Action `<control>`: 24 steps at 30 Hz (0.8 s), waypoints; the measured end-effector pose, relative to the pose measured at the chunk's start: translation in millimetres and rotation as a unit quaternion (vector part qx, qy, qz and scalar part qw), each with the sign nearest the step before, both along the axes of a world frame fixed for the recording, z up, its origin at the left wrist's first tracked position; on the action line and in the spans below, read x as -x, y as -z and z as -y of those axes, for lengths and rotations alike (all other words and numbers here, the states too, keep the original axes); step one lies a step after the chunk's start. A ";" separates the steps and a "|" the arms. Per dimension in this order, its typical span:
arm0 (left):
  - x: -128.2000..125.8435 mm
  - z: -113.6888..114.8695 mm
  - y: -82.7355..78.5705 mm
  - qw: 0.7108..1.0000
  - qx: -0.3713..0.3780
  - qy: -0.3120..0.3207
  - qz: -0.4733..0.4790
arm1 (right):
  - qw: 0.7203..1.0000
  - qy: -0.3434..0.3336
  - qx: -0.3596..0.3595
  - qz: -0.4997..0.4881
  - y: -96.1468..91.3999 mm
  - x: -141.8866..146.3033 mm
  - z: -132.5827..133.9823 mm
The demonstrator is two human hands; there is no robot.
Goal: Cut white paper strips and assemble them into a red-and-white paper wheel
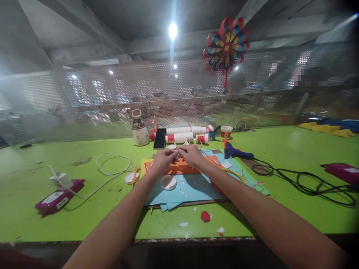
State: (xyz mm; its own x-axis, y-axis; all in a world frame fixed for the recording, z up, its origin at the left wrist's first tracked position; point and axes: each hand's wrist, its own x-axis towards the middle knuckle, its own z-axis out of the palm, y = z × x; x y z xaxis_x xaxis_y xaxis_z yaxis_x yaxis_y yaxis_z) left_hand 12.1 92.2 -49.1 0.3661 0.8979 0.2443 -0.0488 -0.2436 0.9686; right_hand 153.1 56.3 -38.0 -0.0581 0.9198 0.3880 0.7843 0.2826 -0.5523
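My left hand [165,159] and my right hand [192,155] meet over the stack of craft paper, their fingertips pinched together. Between them shows a small white piece [177,155], mostly covered by the fingers; its kind cannot be made out. Under the hands lies an orange sheet [179,168] on top of a light blue sheet [196,190]. A round white disc [168,182] rests on the blue sheet, just in front of my left hand. Small white scraps are scattered beside it.
A blue hot glue gun [238,152] with a black cord lies to the right. Behind the hands are a phone [159,138], stacked paper cups [179,138] and a white bottle [140,134]. Purple power strips [60,196] flank the green table [92,220]. A paper flower [226,48] hangs above.
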 end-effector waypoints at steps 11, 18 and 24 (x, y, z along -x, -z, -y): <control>3.2 -7.0 4.3 0.999 -0.031 -0.011 -0.034 | 0.999 0.007 -0.030 -0.027 4.2 5.4 2.2; 2.0 1.9 -7.4 1.000 -0.012 0.024 0.002 | 0.987 -0.008 0.004 -0.159 4.5 2.0 -4.0; 7.3 17.1 -24.7 0.984 0.074 0.144 0.078 | 0.951 -0.084 0.020 -0.298 -29.3 -9.4 14.6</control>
